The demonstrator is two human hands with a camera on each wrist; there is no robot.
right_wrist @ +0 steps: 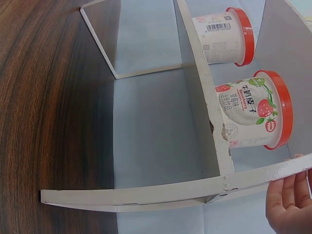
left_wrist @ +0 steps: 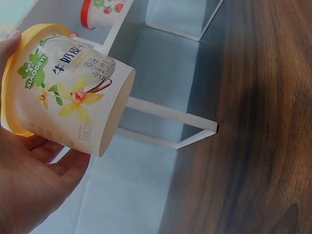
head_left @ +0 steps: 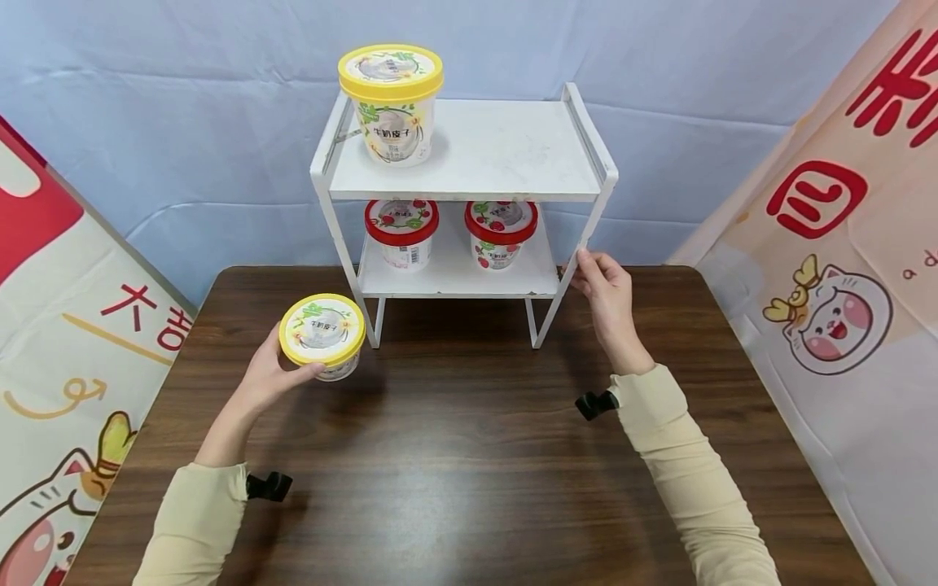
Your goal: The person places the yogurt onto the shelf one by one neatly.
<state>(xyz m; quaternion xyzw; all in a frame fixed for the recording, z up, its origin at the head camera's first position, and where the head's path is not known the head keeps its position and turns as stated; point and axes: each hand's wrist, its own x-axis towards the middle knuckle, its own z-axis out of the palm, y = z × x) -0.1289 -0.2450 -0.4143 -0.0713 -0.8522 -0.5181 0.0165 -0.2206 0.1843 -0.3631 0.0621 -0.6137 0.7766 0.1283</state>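
Observation:
My left hand (head_left: 265,378) grips a paper tub with a yellow lid (head_left: 323,330), fingers and thumb spread around its side. In the left wrist view this tub (left_wrist: 68,90) is white with yellow flowers, and it is held up above the table near the rack's left front leg. At the other side, my right hand (head_left: 610,303) holds the right front post of a white two-tier rack (head_left: 506,155). Seen from the right wrist, the fingers (right_wrist: 288,195) bend around that post, and part of the hand is cut off by the frame edge.
Another yellow-lidded tub (head_left: 392,106) stands on the top shelf at the left. Two red-lidded tubs, a left one (head_left: 401,232) and a right one (head_left: 501,232), stand on the lower shelf. The rack stands at the back of a dark wooden table (head_left: 469,456), before a pale blue cloth (head_left: 220,138).

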